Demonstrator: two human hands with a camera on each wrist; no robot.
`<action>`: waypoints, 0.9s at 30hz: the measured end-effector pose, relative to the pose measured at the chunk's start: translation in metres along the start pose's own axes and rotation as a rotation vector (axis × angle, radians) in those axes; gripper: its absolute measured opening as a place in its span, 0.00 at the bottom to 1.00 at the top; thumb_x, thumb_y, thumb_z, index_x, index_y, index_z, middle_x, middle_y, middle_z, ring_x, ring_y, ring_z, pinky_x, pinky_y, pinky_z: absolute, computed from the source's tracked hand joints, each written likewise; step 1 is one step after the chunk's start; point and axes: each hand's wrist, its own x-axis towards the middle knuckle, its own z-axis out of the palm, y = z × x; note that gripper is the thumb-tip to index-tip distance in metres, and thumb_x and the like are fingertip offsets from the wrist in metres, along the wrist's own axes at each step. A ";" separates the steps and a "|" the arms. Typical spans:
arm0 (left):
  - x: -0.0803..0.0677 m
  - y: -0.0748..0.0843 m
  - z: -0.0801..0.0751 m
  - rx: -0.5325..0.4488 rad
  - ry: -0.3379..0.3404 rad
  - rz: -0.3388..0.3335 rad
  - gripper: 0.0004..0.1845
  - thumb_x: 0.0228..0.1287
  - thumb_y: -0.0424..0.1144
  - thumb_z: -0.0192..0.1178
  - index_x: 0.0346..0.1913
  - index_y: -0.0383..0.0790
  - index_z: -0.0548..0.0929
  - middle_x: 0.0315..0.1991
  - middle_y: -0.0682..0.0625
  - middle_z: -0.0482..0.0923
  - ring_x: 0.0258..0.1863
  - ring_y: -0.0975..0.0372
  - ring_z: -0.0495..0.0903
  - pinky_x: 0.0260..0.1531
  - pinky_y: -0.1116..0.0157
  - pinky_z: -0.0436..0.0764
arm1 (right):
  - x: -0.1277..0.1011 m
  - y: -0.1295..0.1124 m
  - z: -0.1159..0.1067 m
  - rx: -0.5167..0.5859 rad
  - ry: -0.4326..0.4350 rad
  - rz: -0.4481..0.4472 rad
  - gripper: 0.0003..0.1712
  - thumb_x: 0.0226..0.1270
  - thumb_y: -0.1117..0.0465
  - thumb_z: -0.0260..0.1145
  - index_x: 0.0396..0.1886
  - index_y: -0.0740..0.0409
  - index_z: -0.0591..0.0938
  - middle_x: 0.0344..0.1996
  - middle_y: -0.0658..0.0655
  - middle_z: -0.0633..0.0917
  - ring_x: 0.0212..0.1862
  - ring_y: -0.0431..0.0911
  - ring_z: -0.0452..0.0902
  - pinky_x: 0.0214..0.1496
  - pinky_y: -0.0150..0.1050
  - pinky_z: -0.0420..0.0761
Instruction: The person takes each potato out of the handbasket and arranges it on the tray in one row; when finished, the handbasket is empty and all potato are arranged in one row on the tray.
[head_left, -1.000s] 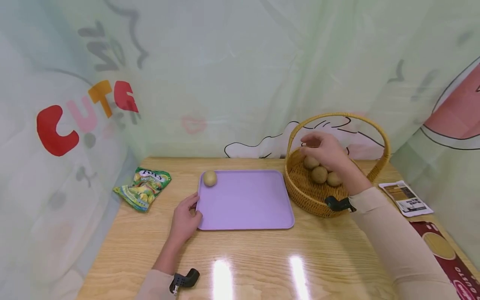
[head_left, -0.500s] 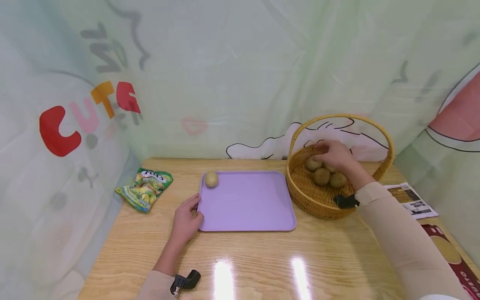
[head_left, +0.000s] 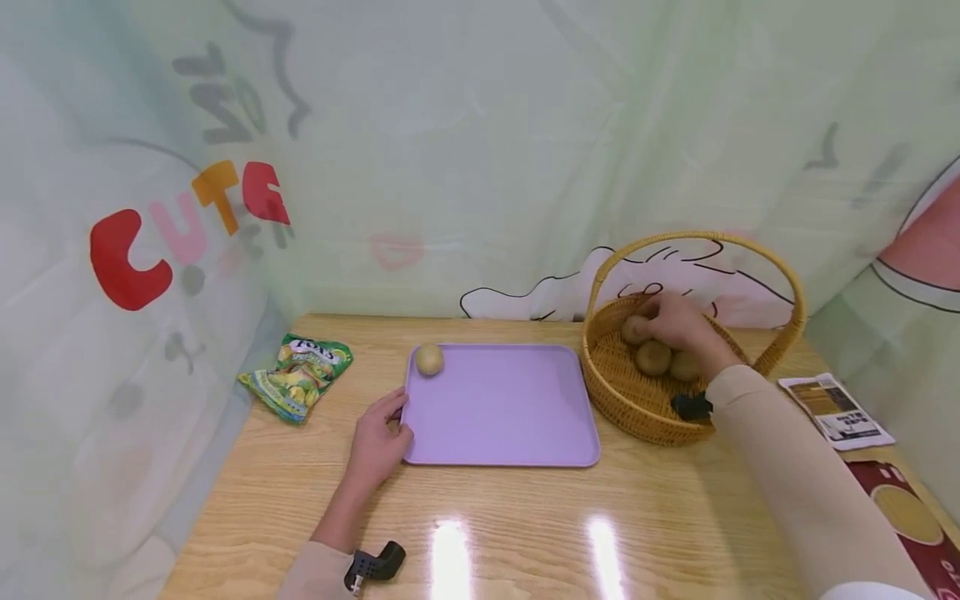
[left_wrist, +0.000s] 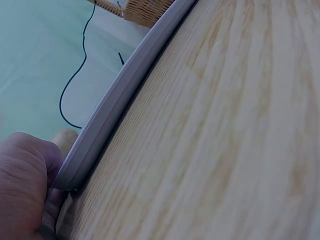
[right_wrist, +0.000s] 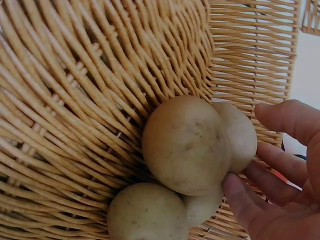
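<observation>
At the left side of a lilac tray, my left hand holds the rim, with curled fingers at the tray's edge in the left wrist view. A single potato sits in the tray's far left corner. My right hand reaches into a wicker basket under its arched handle. Several potatoes lie there, a large one in front. Spread fingers reach around the potato behind it; the upper fingertip stands slightly apart from it, and some other fingertips are partly hidden.
A green candy bag lies left of the tray. Right of the basket are a white packet with a brown label and a dark red package. A printed curtain hangs behind the wooden table.
My right hand has moved lower into the basket, down to the potatoes. The left hand stays at the tray rim. The whole scene has shifted slightly rightward in the head view.
</observation>
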 end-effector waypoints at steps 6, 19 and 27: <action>0.002 0.002 -0.001 0.023 -0.012 -0.016 0.24 0.52 0.22 0.58 0.56 0.25 0.79 0.61 0.40 0.75 0.52 0.53 0.80 0.53 0.61 0.79 | -0.003 -0.009 0.003 -0.005 0.018 -0.035 0.25 0.60 0.57 0.69 0.52 0.70 0.80 0.49 0.71 0.81 0.52 0.64 0.74 0.57 0.60 0.72; 0.002 0.003 0.000 0.015 -0.017 -0.010 0.25 0.52 0.21 0.58 0.57 0.24 0.78 0.61 0.39 0.74 0.52 0.52 0.80 0.53 0.58 0.79 | 0.007 -0.004 0.020 -0.033 -0.045 -0.058 0.27 0.54 0.60 0.73 0.55 0.63 0.80 0.51 0.68 0.80 0.53 0.61 0.72 0.58 0.59 0.70; 0.000 0.003 0.000 0.007 -0.007 -0.015 0.25 0.51 0.21 0.58 0.56 0.24 0.78 0.61 0.39 0.75 0.51 0.52 0.80 0.53 0.56 0.79 | 0.007 -0.003 0.023 -0.056 -0.048 -0.097 0.28 0.53 0.60 0.73 0.55 0.64 0.80 0.51 0.69 0.80 0.53 0.63 0.72 0.57 0.60 0.70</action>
